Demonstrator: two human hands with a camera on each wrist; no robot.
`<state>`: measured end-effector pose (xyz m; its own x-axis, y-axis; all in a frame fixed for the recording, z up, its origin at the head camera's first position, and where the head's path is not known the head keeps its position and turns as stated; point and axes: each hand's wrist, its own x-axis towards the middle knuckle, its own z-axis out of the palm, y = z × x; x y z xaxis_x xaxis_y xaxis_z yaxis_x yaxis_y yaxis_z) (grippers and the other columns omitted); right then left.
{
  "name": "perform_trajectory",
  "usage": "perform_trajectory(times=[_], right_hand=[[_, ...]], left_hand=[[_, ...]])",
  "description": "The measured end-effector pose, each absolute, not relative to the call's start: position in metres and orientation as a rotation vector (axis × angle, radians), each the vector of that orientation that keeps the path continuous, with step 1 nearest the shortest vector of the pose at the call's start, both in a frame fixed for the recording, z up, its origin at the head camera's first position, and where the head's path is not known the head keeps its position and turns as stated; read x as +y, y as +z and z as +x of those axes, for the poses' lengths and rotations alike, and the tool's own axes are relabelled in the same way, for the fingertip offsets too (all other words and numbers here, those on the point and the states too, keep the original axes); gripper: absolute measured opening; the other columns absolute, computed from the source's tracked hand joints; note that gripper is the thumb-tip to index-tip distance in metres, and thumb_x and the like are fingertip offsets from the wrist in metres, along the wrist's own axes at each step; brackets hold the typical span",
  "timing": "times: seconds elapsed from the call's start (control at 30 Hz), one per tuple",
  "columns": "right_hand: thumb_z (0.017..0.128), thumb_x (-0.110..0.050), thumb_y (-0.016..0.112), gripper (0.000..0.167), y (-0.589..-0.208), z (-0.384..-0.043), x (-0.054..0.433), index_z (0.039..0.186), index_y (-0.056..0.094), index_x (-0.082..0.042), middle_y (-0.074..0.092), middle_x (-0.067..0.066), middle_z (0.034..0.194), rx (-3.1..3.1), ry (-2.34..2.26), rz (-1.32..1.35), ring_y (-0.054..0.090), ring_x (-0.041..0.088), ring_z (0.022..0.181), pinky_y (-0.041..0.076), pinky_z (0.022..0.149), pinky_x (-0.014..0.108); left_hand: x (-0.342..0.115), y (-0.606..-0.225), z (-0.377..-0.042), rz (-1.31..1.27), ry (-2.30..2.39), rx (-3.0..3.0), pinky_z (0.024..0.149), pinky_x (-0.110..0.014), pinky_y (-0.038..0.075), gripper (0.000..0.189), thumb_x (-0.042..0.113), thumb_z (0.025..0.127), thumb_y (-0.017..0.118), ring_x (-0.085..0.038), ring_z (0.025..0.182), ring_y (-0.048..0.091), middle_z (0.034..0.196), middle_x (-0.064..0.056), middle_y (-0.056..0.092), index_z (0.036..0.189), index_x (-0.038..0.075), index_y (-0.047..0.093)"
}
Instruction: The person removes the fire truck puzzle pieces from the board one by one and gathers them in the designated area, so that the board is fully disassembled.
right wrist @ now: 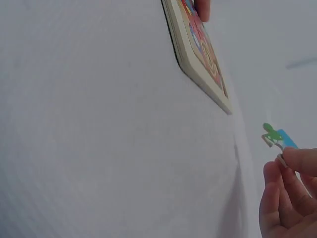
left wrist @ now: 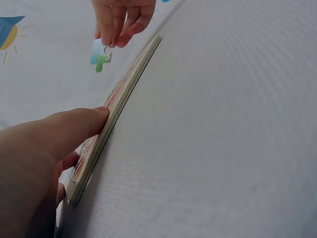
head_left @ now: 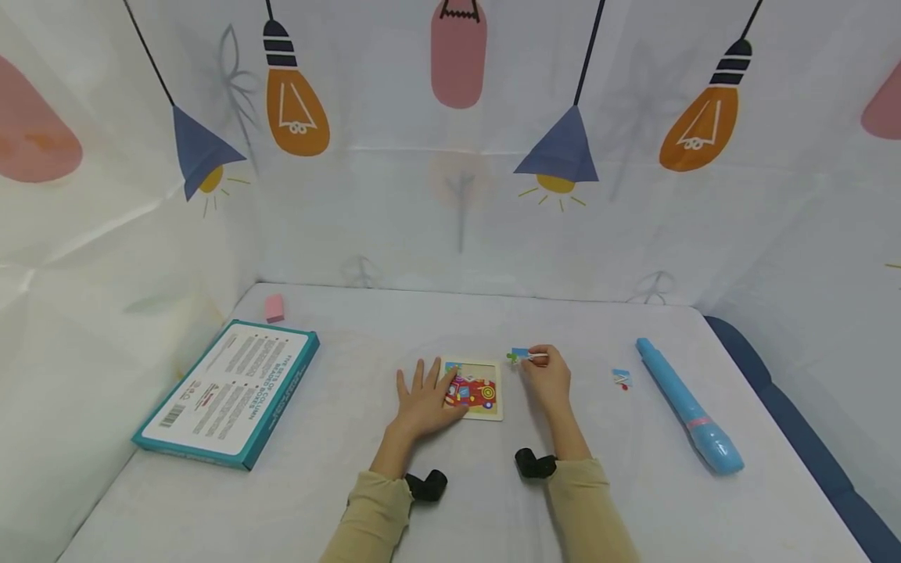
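A small wooden jigsaw board [head_left: 500, 391] with a red vehicle picture lies on the table. My left hand [head_left: 422, 403] rests over its left side with fingers spread, and in the left wrist view the thumb [left wrist: 101, 114] presses on the board's edge. Beyond the board's right side, my right hand [head_left: 551, 383] pinches a blue and green jigsaw piece [head_left: 519, 354] between thumb and fingers. In the right wrist view that piece [right wrist: 275, 135] is held up above the tabletop. Another jigsaw piece [head_left: 622, 379], blue with some red, lies farther right.
A teal and white flat box [head_left: 225, 391] lies at the left, with a pink block [head_left: 274, 308] behind it. To the right is a long light-blue tube-like object [head_left: 690, 407] with a bulbous end. A patterned curtain [head_left: 394, 211] hangs behind the white table [head_left: 479, 500].
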<state>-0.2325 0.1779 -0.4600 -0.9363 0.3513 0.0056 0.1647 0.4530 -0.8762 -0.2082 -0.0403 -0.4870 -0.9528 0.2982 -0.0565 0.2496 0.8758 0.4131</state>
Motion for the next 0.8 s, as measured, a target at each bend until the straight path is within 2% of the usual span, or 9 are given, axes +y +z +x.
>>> perform_trajectory(times=[0.2,0.37,0.67,0.8], right_hand=[[0.084,-0.010,0.062,0.025,-0.462,-0.230,0.200,0.108,0.058,-0.002,0.060,0.015,0.092,-2.512,1.465,-0.477,0.060,0.029,0.087,0.044,0.064,0.025],[0.086,-0.013,0.059,0.026,-0.465,-0.227,0.218,0.110,0.057,-0.003,0.059,0.017,0.094,-2.527,1.421,-0.535,0.055,0.029,0.088,0.040,0.067,0.030],[0.088,-0.013,0.058,0.027,-0.465,-0.220,0.246,0.112,0.055,0.000,0.058,0.024,0.105,-2.534,1.383,-0.633,0.055,0.033,0.095,0.041,0.075,0.039],[0.089,-0.014,0.057,0.029,-0.465,-0.218,0.257,0.114,0.053,0.000,0.057,0.023,0.104,-2.550,1.359,-0.677,0.055,0.032,0.093,0.042,0.071,0.034]], left_hand=[[-0.040,-0.487,-0.208,0.430,0.623,2.920,0.103,-0.064,-0.007,0.073,0.054,0.082,0.055,-0.038,0.140,0.004,0.153,-0.012,0.017,0.144,0.021,0.034],[-0.040,-0.486,-0.208,0.436,0.605,2.925,0.103,-0.064,-0.006,0.074,0.055,0.083,0.054,-0.038,0.140,0.004,0.153,-0.012,0.017,0.144,0.022,0.033],[-0.041,-0.485,-0.207,0.444,0.621,2.926,0.103,-0.065,-0.005,0.073,0.054,0.082,0.055,-0.040,0.139,0.006,0.153,-0.013,0.019,0.144,0.020,0.034],[-0.041,-0.485,-0.207,0.441,0.616,2.929,0.103,-0.065,-0.005,0.073,0.054,0.082,0.054,-0.040,0.139,0.006,0.152,-0.013,0.019,0.144,0.020,0.034]])
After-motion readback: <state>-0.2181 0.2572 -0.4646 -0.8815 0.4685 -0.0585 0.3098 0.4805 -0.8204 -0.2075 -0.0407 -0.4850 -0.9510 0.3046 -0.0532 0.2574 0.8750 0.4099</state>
